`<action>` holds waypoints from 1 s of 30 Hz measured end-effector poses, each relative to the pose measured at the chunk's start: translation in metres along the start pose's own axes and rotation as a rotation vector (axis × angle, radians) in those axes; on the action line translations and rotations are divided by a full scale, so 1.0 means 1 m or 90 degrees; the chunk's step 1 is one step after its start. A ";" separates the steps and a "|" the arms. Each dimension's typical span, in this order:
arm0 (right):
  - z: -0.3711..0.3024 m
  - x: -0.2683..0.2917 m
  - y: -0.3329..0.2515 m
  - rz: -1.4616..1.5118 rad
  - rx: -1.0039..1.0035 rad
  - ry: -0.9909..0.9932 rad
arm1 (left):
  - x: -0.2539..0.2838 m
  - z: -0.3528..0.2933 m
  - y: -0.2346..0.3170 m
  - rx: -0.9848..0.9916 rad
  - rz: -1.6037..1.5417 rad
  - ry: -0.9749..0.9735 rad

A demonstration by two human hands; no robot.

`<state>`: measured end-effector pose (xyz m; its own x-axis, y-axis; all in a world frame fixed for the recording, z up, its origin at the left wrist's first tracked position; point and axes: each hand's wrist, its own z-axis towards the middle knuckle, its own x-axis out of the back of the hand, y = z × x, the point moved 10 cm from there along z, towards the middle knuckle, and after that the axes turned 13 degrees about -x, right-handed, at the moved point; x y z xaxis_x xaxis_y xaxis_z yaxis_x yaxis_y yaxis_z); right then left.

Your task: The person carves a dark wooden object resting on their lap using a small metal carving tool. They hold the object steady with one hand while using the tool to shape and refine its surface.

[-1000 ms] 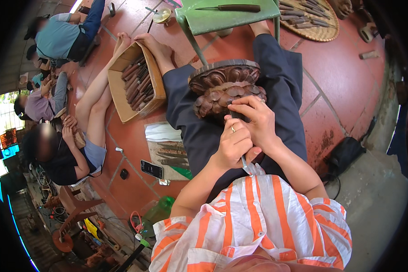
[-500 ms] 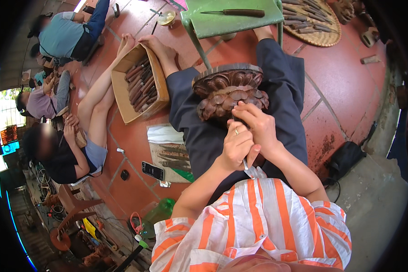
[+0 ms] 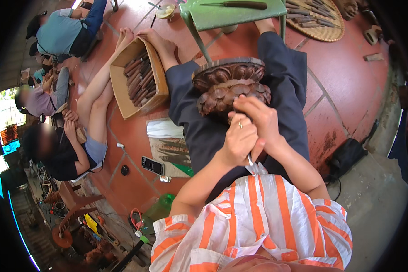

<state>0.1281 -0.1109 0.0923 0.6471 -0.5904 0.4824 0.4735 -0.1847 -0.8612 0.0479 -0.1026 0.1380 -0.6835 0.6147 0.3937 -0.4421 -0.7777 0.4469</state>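
Observation:
Between my knees stands a dark brown carved wooden piece (image 3: 233, 93), with a flat round top and rows of petal shapes. My left hand (image 3: 241, 138), with a ring on one finger, is closed around a slim carving tool (image 3: 250, 159); a short metal length of it shows below the fist. Just to the right, my right hand (image 3: 259, 119) presses against the left, its fingers curled over the front part of the tool at the lower petals. The tool's tip is hidden by my fingers and the wood.
A green stool (image 3: 235, 17) beyond the carving bears one tool. A cardboard box (image 3: 122, 97) of wooden-handled tools stands left, beside a seated person (image 3: 54, 149). A woven tray (image 3: 335, 34) of tools lies far right. Near my left leg are a phone (image 3: 153, 165) and a mat with tools (image 3: 170, 152).
Both hands have shifted slightly on the carving, and the right fingers have moved a little, now blurred at their tips. The view has tilted slightly. Both hands keep their closed grip.

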 end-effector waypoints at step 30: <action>0.002 -0.005 0.008 -0.018 -0.037 -0.030 | 0.007 -0.009 0.001 0.043 -0.018 0.042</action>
<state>0.1297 -0.1075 0.0837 0.6624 -0.5470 0.5119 0.4567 -0.2468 -0.8547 0.0380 -0.1003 0.1341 -0.7087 0.6252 0.3270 -0.4239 -0.7478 0.5109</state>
